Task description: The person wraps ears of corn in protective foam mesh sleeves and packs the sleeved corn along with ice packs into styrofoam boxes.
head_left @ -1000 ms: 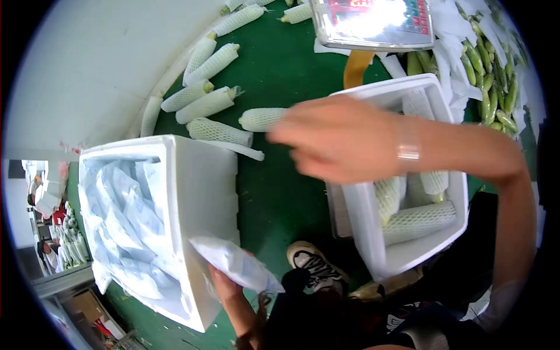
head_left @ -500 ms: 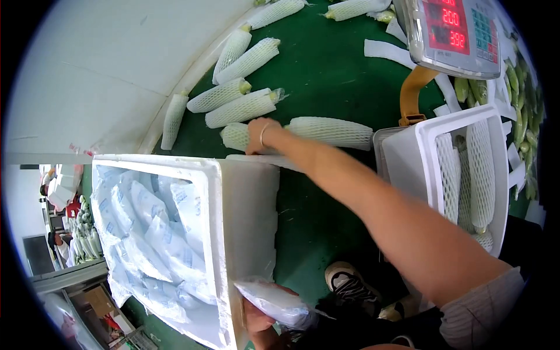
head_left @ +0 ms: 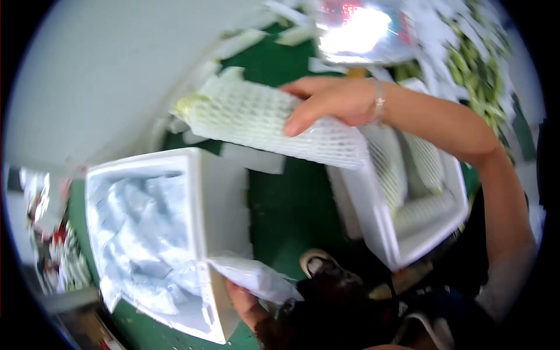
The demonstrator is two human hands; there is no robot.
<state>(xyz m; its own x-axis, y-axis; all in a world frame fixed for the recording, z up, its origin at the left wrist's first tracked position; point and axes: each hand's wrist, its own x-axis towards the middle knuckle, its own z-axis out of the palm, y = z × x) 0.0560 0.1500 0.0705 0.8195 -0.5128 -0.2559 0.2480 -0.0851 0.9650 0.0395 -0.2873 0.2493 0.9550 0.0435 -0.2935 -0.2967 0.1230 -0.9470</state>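
Observation:
My right hand (head_left: 335, 102) is closed round a long pale-green vegetable in a white foam net sleeve (head_left: 251, 119), thumb on its near side. The vegetable is held in the air between two white foam boxes, its sleeved end near the right box (head_left: 382, 233). That box holds more net-sleeved vegetables (head_left: 423, 160). Low in the view, my left hand (head_left: 242, 300) grips a clear-and-white plastic ice pack (head_left: 256, 277) beside the left foam box (head_left: 201, 233). Many similar ice packs (head_left: 146, 227) fill the left box. Motion blurs the picture.
A scale with a red-lit display (head_left: 364, 29) stands behind the right box, with glare on it. Green vegetables (head_left: 475, 76) and white foam strips lie at the far right. More sleeved vegetables (head_left: 242, 44) line the green surface (head_left: 280, 204) by the wall.
My right hand has lifted a sleeved vegetable off the green surface and carried it right, towards the right box. The left hand keeps its ice pack. The view has shifted.

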